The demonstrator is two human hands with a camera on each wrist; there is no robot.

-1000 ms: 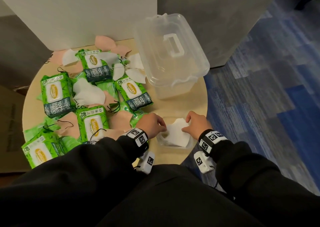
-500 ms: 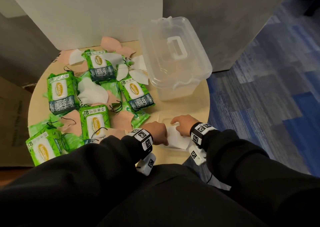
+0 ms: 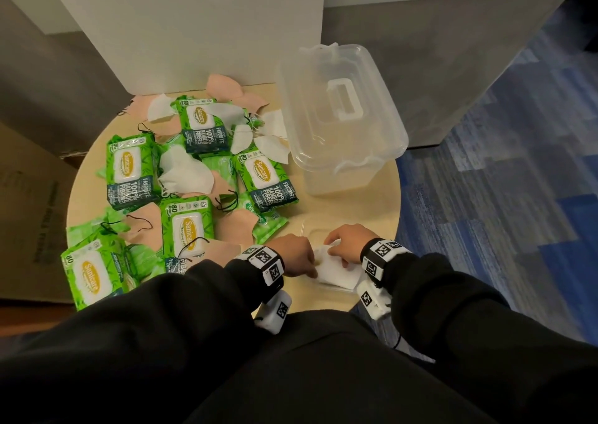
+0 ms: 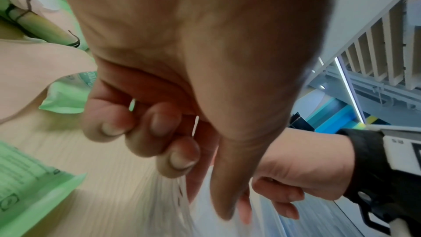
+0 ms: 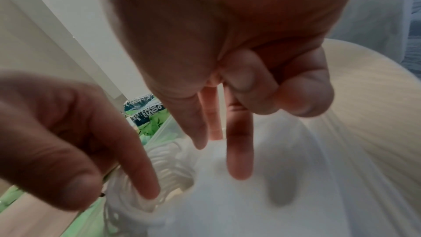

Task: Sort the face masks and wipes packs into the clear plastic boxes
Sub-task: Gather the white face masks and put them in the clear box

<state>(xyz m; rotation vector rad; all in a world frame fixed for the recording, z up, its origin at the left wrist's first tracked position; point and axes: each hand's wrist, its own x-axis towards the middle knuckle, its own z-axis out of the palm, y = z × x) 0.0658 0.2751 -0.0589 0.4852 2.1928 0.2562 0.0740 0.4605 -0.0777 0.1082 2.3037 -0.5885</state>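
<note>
Both hands meet over a white face mask (image 3: 336,270) that lies in a shallow clear plastic box (image 3: 305,229) at the near edge of the round wooden table (image 3: 382,203). The left hand (image 3: 293,255) comes in from the mask's left side: in the left wrist view its outer fingers are curled in toward the palm while the thumb and one finger reach straight down to the white fabric, so it presses the mask rather than clasping it. The right hand (image 3: 344,245) lies over the mask's far right part, two fingers (image 5: 239,150) stretched straight down onto the fabric and the other two bent back; it also pushes, holding nothing. The two hands nearly touch above the mask. Behind them stands a larger clear plastic box (image 3: 336,106) with its handled lid on. Left of the hands, green wipes packs (image 3: 191,226) lie scattered among more masks, white (image 3: 181,174) and pink (image 3: 236,226), well apart from the small box.
</note>
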